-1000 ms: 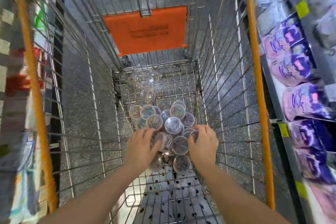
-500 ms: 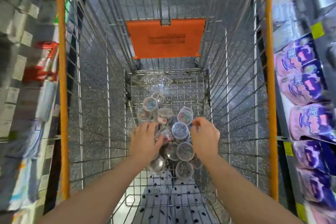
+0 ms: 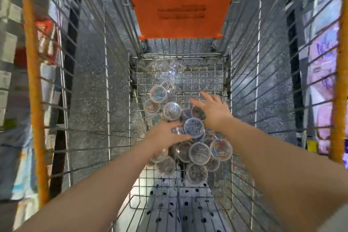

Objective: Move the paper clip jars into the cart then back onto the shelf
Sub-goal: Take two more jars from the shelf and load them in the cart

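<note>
- Many jars lie heaped on the wire floor of the cart, toward its near end, some upright and some tipped. None is on a shelf.
- The left hand lies on the heap's left side, fingers against a blue-lidded jar; I cannot tell whether it grips one.
- The right hand hovers spread wide over the far jars, holding nothing.
- Risk: the heap is loose. Round jars stacked on one another would likely roll if one is pulled from below, so top ones are the safer pick.
- Risk: the smooth lids look slippery. Grabbing several at once could drop one, and a popped lid would spill clips through the wire floor.
- Risk: the cart is deep and narrow, so a forearm may brush the wires on the way up and knock a jar loose.
- Around: an orange flap at the far end, crumpled clear wrap beyond the jars, polka-dot cloth under the near floor, and blurred shelves with purple packs on the right.
- In the way: the cart's tall sides stand between jars and shelves.
</note>
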Motion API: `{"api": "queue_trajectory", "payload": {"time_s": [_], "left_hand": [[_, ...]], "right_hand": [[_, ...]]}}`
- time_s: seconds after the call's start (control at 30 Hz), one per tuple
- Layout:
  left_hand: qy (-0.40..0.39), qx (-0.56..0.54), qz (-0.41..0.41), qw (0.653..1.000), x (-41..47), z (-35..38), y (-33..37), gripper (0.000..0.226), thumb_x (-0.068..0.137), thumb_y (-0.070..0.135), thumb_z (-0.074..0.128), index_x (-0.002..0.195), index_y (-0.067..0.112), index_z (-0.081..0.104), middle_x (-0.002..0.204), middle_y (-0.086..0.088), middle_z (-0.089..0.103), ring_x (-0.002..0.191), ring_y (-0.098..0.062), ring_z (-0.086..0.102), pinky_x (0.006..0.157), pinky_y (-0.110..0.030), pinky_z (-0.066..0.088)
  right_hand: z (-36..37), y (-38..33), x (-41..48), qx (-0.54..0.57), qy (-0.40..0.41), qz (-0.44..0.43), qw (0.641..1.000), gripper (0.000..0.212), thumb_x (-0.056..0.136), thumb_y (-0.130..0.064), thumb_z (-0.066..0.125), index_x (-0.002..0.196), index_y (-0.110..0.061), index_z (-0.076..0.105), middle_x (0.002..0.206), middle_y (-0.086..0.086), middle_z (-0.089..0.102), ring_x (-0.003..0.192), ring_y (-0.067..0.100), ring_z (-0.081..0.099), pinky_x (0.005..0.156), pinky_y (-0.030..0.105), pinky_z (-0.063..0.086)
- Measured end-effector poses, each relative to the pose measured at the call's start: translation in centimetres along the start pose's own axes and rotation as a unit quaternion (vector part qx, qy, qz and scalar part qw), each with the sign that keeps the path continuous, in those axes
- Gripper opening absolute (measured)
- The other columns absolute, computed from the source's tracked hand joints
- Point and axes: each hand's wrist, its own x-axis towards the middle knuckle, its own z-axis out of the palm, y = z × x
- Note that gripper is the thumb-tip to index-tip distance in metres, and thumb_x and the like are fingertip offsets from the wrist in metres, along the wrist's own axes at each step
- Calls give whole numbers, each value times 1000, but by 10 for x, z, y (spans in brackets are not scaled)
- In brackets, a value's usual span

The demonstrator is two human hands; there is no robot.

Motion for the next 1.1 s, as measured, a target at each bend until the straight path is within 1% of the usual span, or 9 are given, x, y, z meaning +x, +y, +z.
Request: {"api": "queue_trajectory", "payload": {"time_s": [0.1, 0.2, 0.3, 0.4, 0.57, 0.67, 0.77, 0.97, 1.1], "left_hand": [[-6, 7, -1, 1000, 4, 1, -5, 82, 65, 79, 50, 136, 38, 43, 129, -15, 48, 110, -32, 54, 97, -42, 44], [-2, -1, 9, 1000, 4, 1, -5, 75, 69, 72, 56, 134, 36, 46, 133, -7, 38, 112, -25, 48, 102, -42, 40], [10, -23, 12, 1000, 2, 1, -5, 71, 70, 64, 63, 132, 33, 49, 136, -3, 34, 115, -25, 45, 104, -45, 39], [31, -35, 15, 999, -1, 2, -6, 70, 70, 61, 66, 132, 33, 50, 135, -6, 36, 116, -24, 43, 104, -41, 35], [41, -33, 26, 998, -6, 5, -5, 72, 70, 61, 66, 133, 34, 48, 135, -8, 41, 116, -24, 46, 103, -42, 39], [72, -33, 43, 996, -11, 6, -2, 69, 72, 55, 68, 134, 32, 47, 134, -5, 44, 116, -20, 45, 102, -37, 37], [101, -14, 55, 993, -16, 6, 1, 68, 74, 49, 69, 135, 30, 45, 133, -2, 45, 116, -17, 44, 100, -30, 34], [164, -8, 47, 985, -31, 1, 0, 67, 71, 50, 73, 131, 36, 48, 126, 3, 48, 109, -15, 45, 93, -29, 40], [191, -11, 72, 979, -58, -21, 13, 63, 69, 46, 75, 127, 35, 52, 126, 3, 48, 107, -18, 49, 97, -38, 45]], "right_hand": [[9, 5, 10, -49, -11, -41, 998, 93, 81, 3, 58, 146, -45, 12, 158, -4, -6, 144, 29, -1, 113, 53, 15], [21, 9, 17, -57, -24, -56, 997, 90, 82, 4, 58, 146, -42, 14, 158, -4, -2, 143, 32, 6, 110, 50, 28], [27, 7, 19, -13, -3, -53, 998, 79, 81, 3, 62, 144, -31, 27, 154, 2, 19, 137, 31, 25, 104, 48, 39], [28, 7, 18, 7, 20, -41, 999, 71, 81, 1, 62, 139, -26, 32, 142, 4, 34, 126, 32, 37, 98, 47, 44], [25, 8, 9, 28, 51, -37, 998, 61, 80, -3, 64, 131, -24, 39, 132, 3, 40, 112, 31, 47, 92, 43, 47], [23, 8, 4, 43, 67, -37, 996, 62, 77, -3, 66, 129, -25, 40, 129, 3, 40, 103, 29, 53, 84, 39, 50], [22, 9, -4, 46, 75, -36, 996, 62, 77, -3, 63, 131, -25, 40, 133, 2, 39, 104, 29, 53, 85, 39, 50], [1, 8, -32, 34, 85, -37, 995, 64, 79, -9, 61, 136, -24, 37, 132, 3, 39, 111, 30, 47, 88, 39, 47], [-29, 3, -55, 17, 88, -41, 995, 64, 79, -10, 65, 135, -25, 38, 129, 3, 41, 109, 28, 50, 86, 39, 49]]}}
